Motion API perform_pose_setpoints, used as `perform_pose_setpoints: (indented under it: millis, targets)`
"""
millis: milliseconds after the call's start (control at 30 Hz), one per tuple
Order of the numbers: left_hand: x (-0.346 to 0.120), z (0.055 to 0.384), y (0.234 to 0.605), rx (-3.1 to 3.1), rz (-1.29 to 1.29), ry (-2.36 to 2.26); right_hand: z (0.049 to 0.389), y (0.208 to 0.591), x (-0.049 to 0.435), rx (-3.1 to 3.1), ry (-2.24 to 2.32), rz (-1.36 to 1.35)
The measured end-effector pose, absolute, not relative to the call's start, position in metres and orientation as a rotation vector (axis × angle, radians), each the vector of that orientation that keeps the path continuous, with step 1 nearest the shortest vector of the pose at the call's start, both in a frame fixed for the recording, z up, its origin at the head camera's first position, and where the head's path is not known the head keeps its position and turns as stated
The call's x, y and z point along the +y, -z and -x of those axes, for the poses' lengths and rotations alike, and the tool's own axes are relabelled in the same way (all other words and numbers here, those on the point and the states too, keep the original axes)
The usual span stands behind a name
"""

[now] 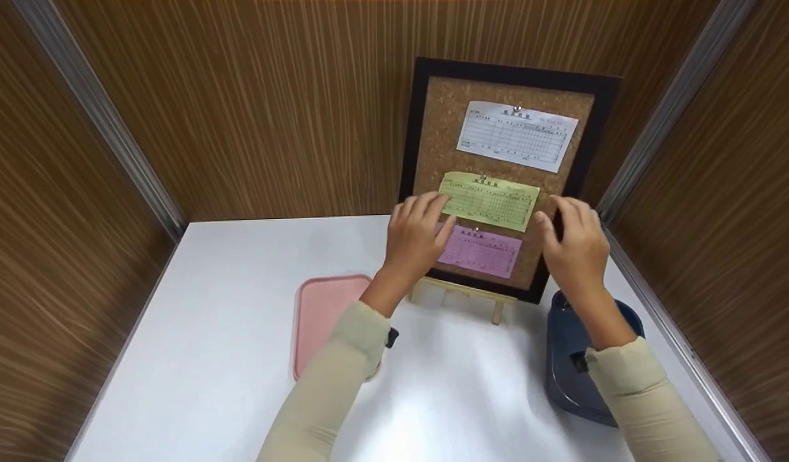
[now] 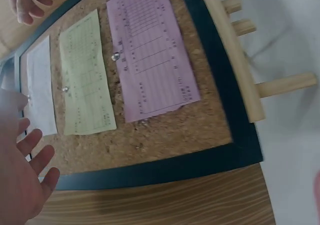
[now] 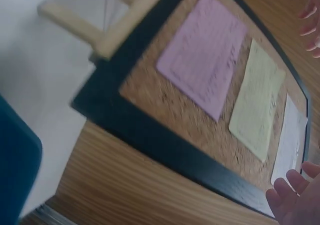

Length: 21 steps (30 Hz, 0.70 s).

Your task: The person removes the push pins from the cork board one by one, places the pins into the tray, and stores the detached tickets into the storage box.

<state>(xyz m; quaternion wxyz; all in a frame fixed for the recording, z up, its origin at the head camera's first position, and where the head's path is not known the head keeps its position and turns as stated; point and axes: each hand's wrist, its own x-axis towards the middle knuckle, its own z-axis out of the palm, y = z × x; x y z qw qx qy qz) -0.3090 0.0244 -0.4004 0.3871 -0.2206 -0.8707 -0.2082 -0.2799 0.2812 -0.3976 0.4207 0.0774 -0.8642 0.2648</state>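
While both hands flank the upright board of brown cork in a black frame [image 1: 516,76], neither appears to grasp anything. The left hand [image 1: 419,232] has its fingers loosely bent and parted, in front of the board's left side; the right hand [image 1: 575,244] mirrors it at the right edge, thumb toward the cork. Whether any fingertip touches the frame cannot be told.

Between the hands, the rectangular yellow-green printed paper slip [image 1: 491,200] is pinned at its top edge. Farther up, beyond both hands, hangs the larger white printed paper slip [image 1: 516,136]; just below the yellow-green one, nearer the left hand, is the pinkish-purple printed paper slip [image 1: 481,251]. The pale wooden easel [image 1: 498,310] bears the board, below and between the hands. A rounded pink tray [image 1: 324,301] lies beside the left forearm, and a deep navy-blue tray [image 1: 571,391] sits under the right forearm.

With all three slips pinned, the step in hand looks like squaring or checking the board. Any move on the frame would call for even, light contact from both sides, lest the easel tip; any move on a slip, a careful pinch at its pin.
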Motion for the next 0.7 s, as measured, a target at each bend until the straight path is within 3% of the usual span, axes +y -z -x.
perform_pose_setpoints:
  millis: [700]
  targets:
    - [0.080, 0.368, 0.320, -2.221, 0.556, 0.471, 0.327, 0.346, 0.307, -2.133, -0.664, -0.132]
